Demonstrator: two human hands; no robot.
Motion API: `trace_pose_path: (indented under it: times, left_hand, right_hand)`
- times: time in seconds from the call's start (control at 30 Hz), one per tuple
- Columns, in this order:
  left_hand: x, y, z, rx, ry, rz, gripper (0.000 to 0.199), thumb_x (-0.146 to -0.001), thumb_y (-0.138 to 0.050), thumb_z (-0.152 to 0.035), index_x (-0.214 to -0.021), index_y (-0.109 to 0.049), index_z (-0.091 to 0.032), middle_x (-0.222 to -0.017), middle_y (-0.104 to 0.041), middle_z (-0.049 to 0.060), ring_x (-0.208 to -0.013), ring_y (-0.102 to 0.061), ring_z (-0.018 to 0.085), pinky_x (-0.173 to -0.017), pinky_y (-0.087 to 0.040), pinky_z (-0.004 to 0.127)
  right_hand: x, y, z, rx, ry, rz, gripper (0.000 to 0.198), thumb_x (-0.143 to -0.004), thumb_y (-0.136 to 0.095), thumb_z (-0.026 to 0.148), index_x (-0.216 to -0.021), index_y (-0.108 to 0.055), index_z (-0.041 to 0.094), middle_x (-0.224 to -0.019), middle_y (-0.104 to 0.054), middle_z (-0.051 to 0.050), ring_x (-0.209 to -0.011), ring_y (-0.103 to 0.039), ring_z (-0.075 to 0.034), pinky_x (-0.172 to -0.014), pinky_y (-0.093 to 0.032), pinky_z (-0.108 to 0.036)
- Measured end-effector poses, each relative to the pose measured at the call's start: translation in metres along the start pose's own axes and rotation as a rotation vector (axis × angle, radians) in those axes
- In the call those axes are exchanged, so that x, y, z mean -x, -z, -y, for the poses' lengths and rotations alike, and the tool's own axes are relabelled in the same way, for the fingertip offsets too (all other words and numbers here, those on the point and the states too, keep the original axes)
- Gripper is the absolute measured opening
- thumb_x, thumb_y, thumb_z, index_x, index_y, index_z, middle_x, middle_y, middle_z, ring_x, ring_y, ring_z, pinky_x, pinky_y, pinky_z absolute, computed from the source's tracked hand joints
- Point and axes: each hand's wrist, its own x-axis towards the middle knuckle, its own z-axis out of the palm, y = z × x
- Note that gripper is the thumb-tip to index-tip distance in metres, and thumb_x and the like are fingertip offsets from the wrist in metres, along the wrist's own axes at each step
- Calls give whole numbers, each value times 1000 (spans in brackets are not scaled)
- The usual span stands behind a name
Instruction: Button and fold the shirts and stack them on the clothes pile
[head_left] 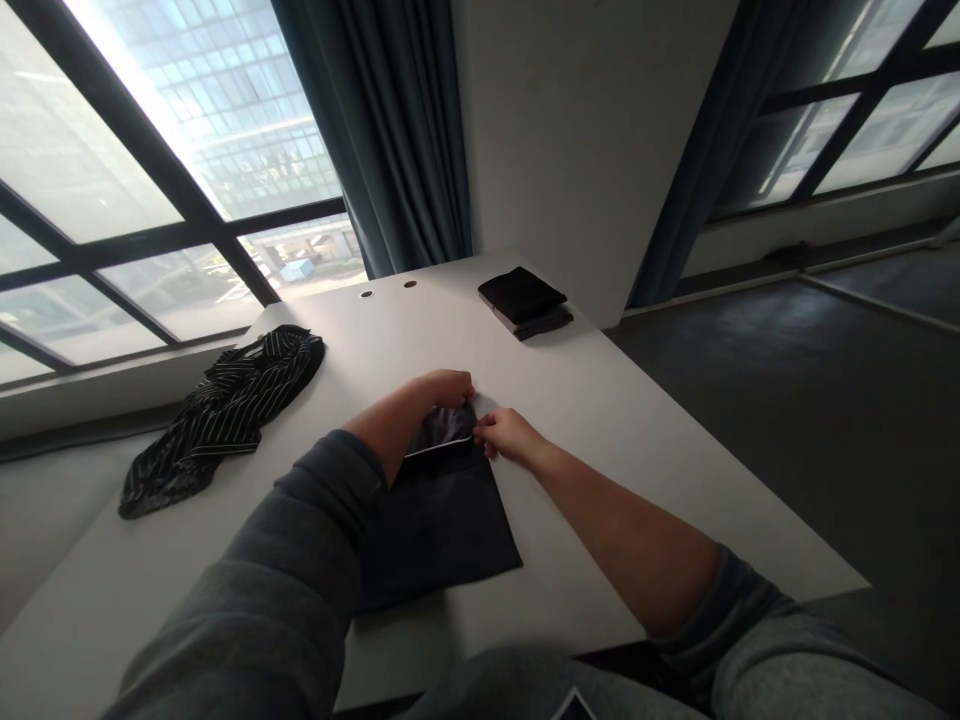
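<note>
A dark folded garment (442, 525) lies flat on the white table in front of me, with a thin pale band across its far part. Beyond that band shows a greyish, rumpled inner layer. At the garment's far right corner, my left hand (450, 386) is closed with its fingertips on the cloth edge; my left forearm covers part of the left side. My right hand (506, 434) pinches the right edge of the same garment, near the end of the pale band. The two hands are close together but apart.
On the left of the white table (600, 440) lies a crumpled black garment with white stripes (232, 400). A stack of folded dark clothes (523, 300) sits at the far right. Two round grommets (366, 294) are near the far edge. Windows and a blue curtain (409, 130) stand behind.
</note>
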Motion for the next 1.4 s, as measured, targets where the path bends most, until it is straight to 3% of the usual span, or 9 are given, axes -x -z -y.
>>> trace_pose_path:
  times: [0.1, 0.17, 0.33, 0.5, 0.67, 0.97, 1.27, 1.4]
  left_hand:
    - [3, -4, 1, -38, -85, 120, 21, -69, -65, -14, -84, -76, -24, -108, -74, 3, -93, -66, 21, -91, -54, 29]
    - [7, -7, 0, -62, -102, 123, 29, -73, -61, -13, -95, -76, -24, -115, -72, 4, -96, -66, 22, -91, -53, 31]
    - [23, -12, -1, -80, -33, -43, 34, -83, -57, -15, -114, -70, -24, -114, -70, 6, -98, -67, 22, -89, -52, 32]
    - [51, -18, -6, -59, 117, -191, 26, -97, -56, -33, -117, -69, -23, -118, -70, 9, -105, -68, 24, -95, -52, 35]
    - [87, -32, -21, -53, 135, -241, 38, -104, -48, -41, -135, -64, -26, -142, -64, 10, -132, -59, 27, -114, -43, 42]
    - [92, -53, -30, -1, 101, -94, 53, -109, -35, -40, -159, -42, -25, -173, -32, 5, -162, -23, 28, -129, -24, 46]
    - [92, -57, -28, 66, 143, -64, 59, -108, -33, -43, -163, -37, -24, -175, -26, 3, -163, -16, 27, -131, -20, 45]
    - [94, -59, -30, 20, 119, -58, 66, -105, -40, -49, -166, -32, -24, -176, -22, 4, -164, -13, 28, -131, -18, 46]
  right_hand:
    - [4, 0, 4, 183, 3, 30, 20, -91, -61, 21, -73, -68, 17, -71, -74, -3, -47, -60, -13, -51, -48, -24]
    - [6, 0, 7, 372, 49, -15, 16, -90, -63, 21, -77, -72, 18, -71, -74, -4, -55, -65, -16, -58, -49, -25]
    - [9, 2, 11, 690, 194, -149, 8, -86, -70, 24, -82, -74, 20, -88, -78, -6, -87, -72, -23, -74, -49, -26]
    - [16, 11, 17, 776, 210, -170, 8, -88, -68, 25, -88, -74, 20, -91, -77, -7, -88, -71, -22, -73, -46, -26]
    - [23, 17, 25, 864, 389, -304, 19, -93, -57, 15, -99, -75, 20, -105, -76, -10, -93, -69, -21, -80, -47, -26]
    - [13, 9, 13, 852, 344, -111, 17, -90, -65, 23, -93, -81, 21, -98, -80, -8, -94, -72, -22, -83, -49, -26]
    - [9, 8, 13, 882, 413, -74, 20, -89, -63, 18, -87, -83, 19, -90, -80, -7, -88, -72, -20, -90, -47, -27]
    - [8, 19, 12, 935, 463, 41, 23, -87, -62, 16, -84, -84, 21, -89, -81, -5, -88, -72, -20, -87, -48, -26]
